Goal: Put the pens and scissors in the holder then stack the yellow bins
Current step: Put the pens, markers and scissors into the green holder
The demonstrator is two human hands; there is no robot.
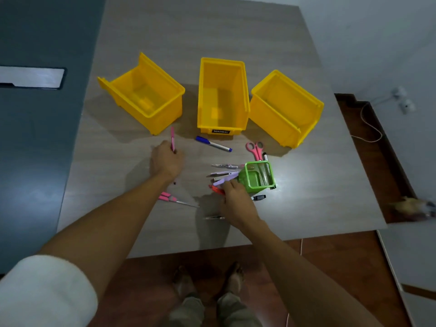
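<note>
On the grey wood-grain worktop (306, 190), a slim pink pen (172, 139) is being gripped by the left hand (165, 160) while a lilac pen (225, 181) is being pinched by the right hand (238, 199) beside the green mesh metal holder (258, 177), near three empty yellow plastic bins (223, 95).

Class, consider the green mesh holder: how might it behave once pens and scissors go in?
The green mesh holder looks light and already sits tilted, so it may tip. The right hand beside it probably helps steady it. Its wire mesh looks stiff.

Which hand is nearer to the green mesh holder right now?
The right hand. It sits at the green mesh holder's near left corner, apparently touching it, fingers around a purple item. The left hand is well off to the holder's left, gripping a pink pen.
</note>
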